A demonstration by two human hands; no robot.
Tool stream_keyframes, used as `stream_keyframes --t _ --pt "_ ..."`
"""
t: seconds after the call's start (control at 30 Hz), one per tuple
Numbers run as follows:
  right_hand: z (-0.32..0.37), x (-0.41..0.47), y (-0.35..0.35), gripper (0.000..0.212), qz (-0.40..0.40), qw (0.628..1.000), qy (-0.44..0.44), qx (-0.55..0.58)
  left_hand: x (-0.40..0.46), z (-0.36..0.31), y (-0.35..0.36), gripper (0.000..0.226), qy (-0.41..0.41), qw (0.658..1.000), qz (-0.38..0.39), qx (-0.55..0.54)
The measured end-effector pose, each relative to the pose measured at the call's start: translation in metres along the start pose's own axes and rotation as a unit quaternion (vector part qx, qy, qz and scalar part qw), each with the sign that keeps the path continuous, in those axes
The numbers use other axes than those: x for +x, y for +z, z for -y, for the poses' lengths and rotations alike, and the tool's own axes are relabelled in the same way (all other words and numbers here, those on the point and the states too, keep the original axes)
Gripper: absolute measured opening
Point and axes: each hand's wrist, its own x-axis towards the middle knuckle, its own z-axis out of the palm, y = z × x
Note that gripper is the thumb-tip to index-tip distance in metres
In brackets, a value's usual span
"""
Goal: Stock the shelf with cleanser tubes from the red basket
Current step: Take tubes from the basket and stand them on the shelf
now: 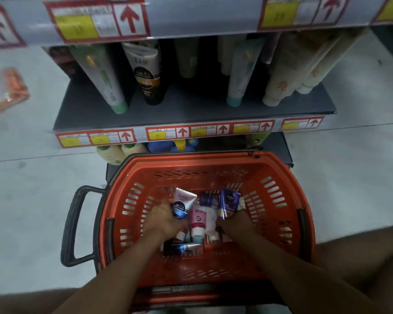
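Cleanser tubes (197,219) partly hidden; left hand (166,219) grips pink tube (182,203); right hand (234,223) grips purple tube (228,203)

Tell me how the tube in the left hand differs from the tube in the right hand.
The pink tube is pale pink with a dark round label; the purple tube is deep purple with white lettering. The pink tube leans to the right, while the purple tube stands nearly upright. The left hand holds the pink one, the right hand the purple one. Both are gripped at the lower end, inside the red basket.
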Motion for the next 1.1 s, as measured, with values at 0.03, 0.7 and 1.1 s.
stream_keyframes --t 0.03,0.7,1.1 --pt "0.001 0.000 -0.003 0.081 -0.001 1.000 -0.007 -0.005 -0.006 -0.004 -0.004 0.066 0.007 1.000 -0.011 -0.003" --pt "0.143 -0.207 -0.129 0.057 -0.111 0.974 -0.199 0.000 -0.122 -0.063 -0.104 0.062 0.139 0.967 -0.197 -0.080" --pt "0.194 -0.285 -0.174 0.053 -0.167 0.940 -0.297 -0.004 -0.187 -0.085 -0.165 0.062 0.193 0.924 -0.308 -0.116"
